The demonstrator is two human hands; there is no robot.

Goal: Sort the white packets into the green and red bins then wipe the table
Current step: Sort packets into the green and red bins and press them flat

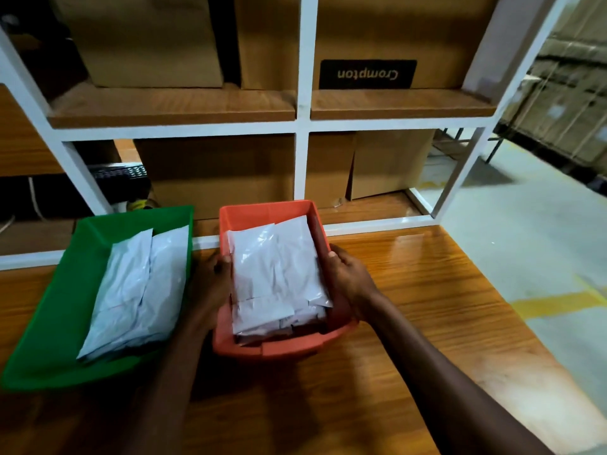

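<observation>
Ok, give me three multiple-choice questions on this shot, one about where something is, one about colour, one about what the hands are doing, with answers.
1. Where is the green bin relative to the red bin?
A. To its left
B. Stacked on it
C. On the shelf

2. What colour are the packets in the red bin?
A. Brown
B. White
C. Blue

3. What are the left hand and right hand doing?
A. Wiping the table
B. Holding the red bin's sides
C. Hanging idle

Answers: 1 A, it sits left on the table. 2 B, they look white. 3 B, a hand grips each side wall.
</observation>
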